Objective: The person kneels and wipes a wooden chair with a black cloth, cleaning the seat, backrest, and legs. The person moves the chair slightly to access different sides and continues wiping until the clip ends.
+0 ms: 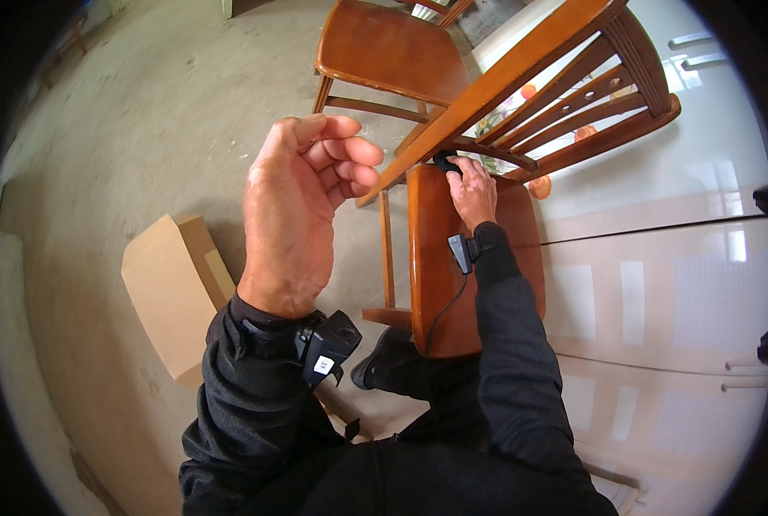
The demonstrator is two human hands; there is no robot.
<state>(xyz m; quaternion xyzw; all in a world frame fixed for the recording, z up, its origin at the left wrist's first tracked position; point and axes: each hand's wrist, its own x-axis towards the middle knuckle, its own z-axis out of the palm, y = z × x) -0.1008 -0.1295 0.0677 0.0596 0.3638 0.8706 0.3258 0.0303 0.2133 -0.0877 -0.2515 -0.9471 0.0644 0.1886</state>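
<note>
My left hand (pixel 300 206) is raised in front of me, its fingers loosely curled and nothing visible in it. Below and right of it, my right hand (pixel 471 190) grips a dark, soft-looking item (pixel 445 161), perhaps a cloth; the fingers hide part of it. That item rests at the back of a glossy brown wooden chair seat (pixel 445 271), close to the foot of the slatted backrest (pixel 571 97). Each wrist wears a strapped black device: one on the left wrist (pixel 332 345), another on the right (pixel 461 251) with a cable crossing the seat.
A second wooden chair (pixel 390 51) stands beyond the first. To the left, a cardboard box (pixel 171 297) lies on the concrete floor (pixel 132 129). A glossy white cabinet-like unit (pixel 648 187) with handles and flower decoration runs along the right, close to the chair.
</note>
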